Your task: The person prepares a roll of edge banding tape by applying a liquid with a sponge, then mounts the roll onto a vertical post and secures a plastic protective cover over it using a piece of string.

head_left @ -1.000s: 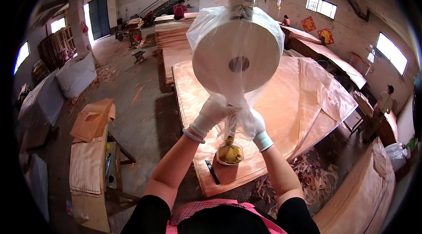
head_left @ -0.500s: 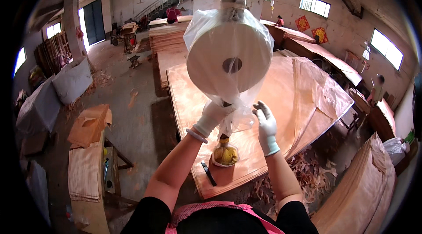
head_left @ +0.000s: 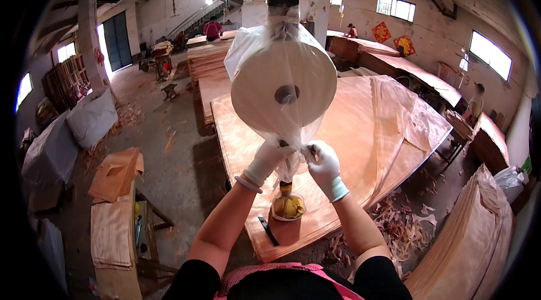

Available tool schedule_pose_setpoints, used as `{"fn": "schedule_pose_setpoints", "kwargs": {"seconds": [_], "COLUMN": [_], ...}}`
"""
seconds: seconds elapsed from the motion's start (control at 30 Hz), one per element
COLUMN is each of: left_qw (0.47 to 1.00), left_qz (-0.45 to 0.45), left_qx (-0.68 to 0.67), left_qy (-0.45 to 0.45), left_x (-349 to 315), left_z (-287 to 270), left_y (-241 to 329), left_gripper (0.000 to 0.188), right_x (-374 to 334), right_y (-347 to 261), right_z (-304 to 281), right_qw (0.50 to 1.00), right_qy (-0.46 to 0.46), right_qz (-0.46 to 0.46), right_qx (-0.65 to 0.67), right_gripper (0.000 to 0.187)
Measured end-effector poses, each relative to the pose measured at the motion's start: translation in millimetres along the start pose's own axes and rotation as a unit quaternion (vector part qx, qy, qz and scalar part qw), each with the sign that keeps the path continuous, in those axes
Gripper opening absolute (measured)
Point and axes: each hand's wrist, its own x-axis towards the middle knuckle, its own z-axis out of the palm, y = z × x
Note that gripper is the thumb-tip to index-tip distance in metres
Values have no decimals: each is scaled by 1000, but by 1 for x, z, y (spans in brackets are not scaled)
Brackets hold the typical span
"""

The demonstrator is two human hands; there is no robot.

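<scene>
A large white roll with a dark core hangs in front of me inside a clear plastic bag, fixed to a dark post above. My left hand, in a white glove, pinches the gathered bag below the roll. My right hand, also gloved, holds the same bunched plastic just to its right. Both hands nearly touch under the roll. Beneath them, on a stack of thin wood veneer sheets, stand a small bowl of yellow stuff and a dark knife.
More veneer stacks lie at the lower right and far back. A low wooden stand with sheets is at my left, grey sacks beyond. Scraps litter the floor. People work at the back and right.
My hands have drawn together again under the roll; half a second ago the right hand was open and apart from the plastic. The view has shifted slightly.
</scene>
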Motion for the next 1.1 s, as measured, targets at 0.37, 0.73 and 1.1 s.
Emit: {"fn": "schedule_pose_setpoints", "kwargs": {"seconds": [0.37, 0.73, 1.1], "left_qw": [991, 993, 989], "left_qz": [-32, -63, -107], "left_qx": [-113, -92, -102], "left_qy": [-69, -34, -5], "left_x": [2, 37, 60], "left_z": [3, 22, 18], "left_y": [6, -1, -17], "left_gripper": [16, 18, 26], "right_x": [-24, -22, -77], "right_y": [22, 75, 10], "right_z": [31, 46, 67], "right_qw": [992, 985, 829], "right_qy": [-79, -38, -6], "right_qz": [74, 148, 414], "right_qx": [66, 76, 377], "right_gripper": [45, 39, 33]}}
